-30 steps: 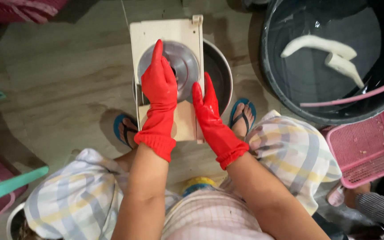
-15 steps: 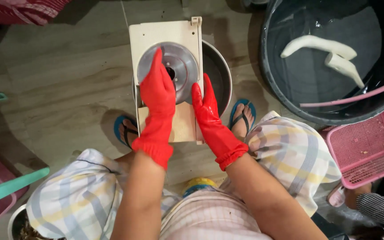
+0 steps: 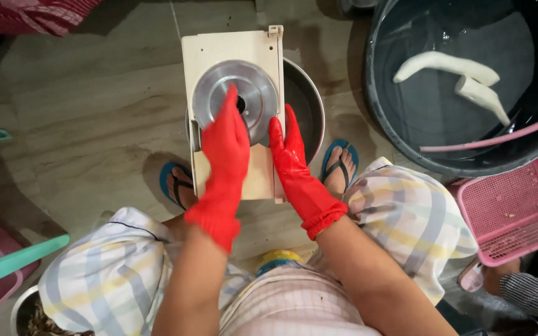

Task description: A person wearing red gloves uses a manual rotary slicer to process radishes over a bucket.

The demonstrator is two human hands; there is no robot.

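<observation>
Head view: a cream rectangular slicer board [image 3: 231, 46] with a round metal disc [image 3: 244, 93] set in it lies across a steel bowl [image 3: 303, 106] on the tiled floor [image 3: 82, 118]. The left hand [image 3: 225, 140], in a red rubber glove, lies flat and unclenched on the board's near half, fingertips reaching onto the disc near its centre hole; whether anything sits beneath the palm cannot be told. The right hand [image 3: 287, 152], also red-gloved, rests along the board's right edge, fingers extended against the side rather than clenched. Both feet in blue sandals [image 3: 337, 165] stand either side of the board's near end. Beyond the bowl's right side stands a dark tub [image 3: 381, 118] of water holding pale peeled roots [image 3: 446, 62]. A pink perforated basket [image 3: 518, 205] sits just beside the tub's near rim. A teal bar [image 3: 14, 261] lies at the lower left.
</observation>
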